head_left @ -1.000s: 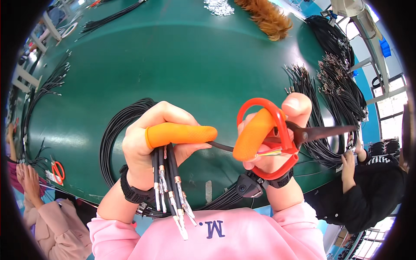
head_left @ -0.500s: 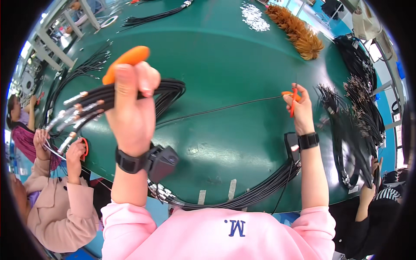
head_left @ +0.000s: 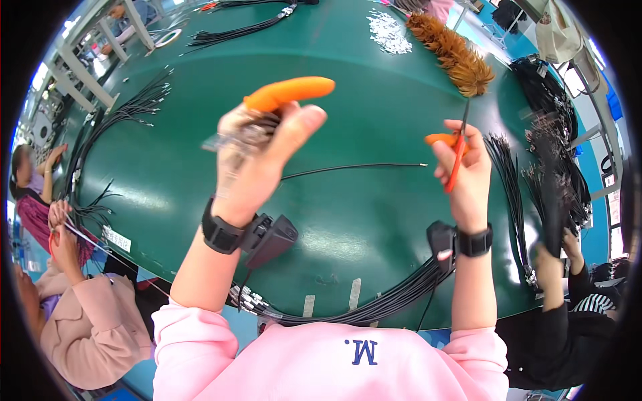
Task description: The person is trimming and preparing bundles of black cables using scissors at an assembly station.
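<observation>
- Now the left hand (head_left: 257,157) is clenched on a blurred bundle of wire ends (head_left: 234,137), orange-covered finger (head_left: 287,93) raised
- Right hand (head_left: 465,167) grips orange scissors (head_left: 455,150), blades seemingly closed
- One black wire (head_left: 354,167) stretches between the hands above the green table (head_left: 348,73)
- Judged: cutting step; next needs blades set on the wire
- Open room ahead; wire piles (head_left: 535,167) crowd right

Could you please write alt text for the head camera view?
Over a green table, the left hand grips black cables, an orange sleeve on its forefinger; the right hand holds orange-handled scissors. One black wire lies between them.
</observation>
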The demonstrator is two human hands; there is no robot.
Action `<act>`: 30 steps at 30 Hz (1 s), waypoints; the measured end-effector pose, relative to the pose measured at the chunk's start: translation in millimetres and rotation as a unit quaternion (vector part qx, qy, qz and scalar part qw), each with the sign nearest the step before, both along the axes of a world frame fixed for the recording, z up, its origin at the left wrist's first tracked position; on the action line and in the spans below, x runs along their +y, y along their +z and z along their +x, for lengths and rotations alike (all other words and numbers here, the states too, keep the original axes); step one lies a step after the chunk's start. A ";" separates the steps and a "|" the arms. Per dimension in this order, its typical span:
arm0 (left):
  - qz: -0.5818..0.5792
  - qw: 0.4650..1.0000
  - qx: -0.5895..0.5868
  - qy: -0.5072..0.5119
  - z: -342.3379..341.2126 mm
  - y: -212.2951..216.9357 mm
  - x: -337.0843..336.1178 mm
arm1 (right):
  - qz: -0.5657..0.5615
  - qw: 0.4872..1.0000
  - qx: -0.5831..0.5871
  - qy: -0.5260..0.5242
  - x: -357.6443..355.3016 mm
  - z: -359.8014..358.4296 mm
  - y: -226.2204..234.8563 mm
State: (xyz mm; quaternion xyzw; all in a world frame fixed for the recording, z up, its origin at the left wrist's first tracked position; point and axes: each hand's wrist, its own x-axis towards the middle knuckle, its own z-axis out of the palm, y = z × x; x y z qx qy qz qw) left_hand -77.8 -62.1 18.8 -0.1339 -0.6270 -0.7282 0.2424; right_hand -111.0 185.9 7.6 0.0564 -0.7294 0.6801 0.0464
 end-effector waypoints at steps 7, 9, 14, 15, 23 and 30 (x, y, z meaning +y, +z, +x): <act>-0.133 0.989 -0.031 -0.055 4.4 -14.2 29.7 | 0.001 0.945 0.276 0.174 -63.0 44.0 30.4; -0.072 0.990 -0.057 -0.107 -1.6 -20.4 32.7 | 0.019 0.937 0.295 0.189 -61.5 39.9 28.6; -0.220 0.969 0.043 -0.103 -5.9 -23.1 30.7 | 0.058 0.914 0.328 0.230 -48.3 35.6 19.8; -0.232 0.965 0.058 -0.107 -6.0 -22.8 30.4 | 0.008 0.919 0.313 0.238 -47.4 35.3 18.0; -0.189 0.964 0.065 -0.177 -2.5 -23.9 22.1 | -0.003 0.925 0.341 0.167 -37.2 27.9 15.1; -0.213 0.970 0.064 -0.095 4.0 -12.2 28.6 | -0.020 0.936 0.323 0.142 -33.0 29.0 10.2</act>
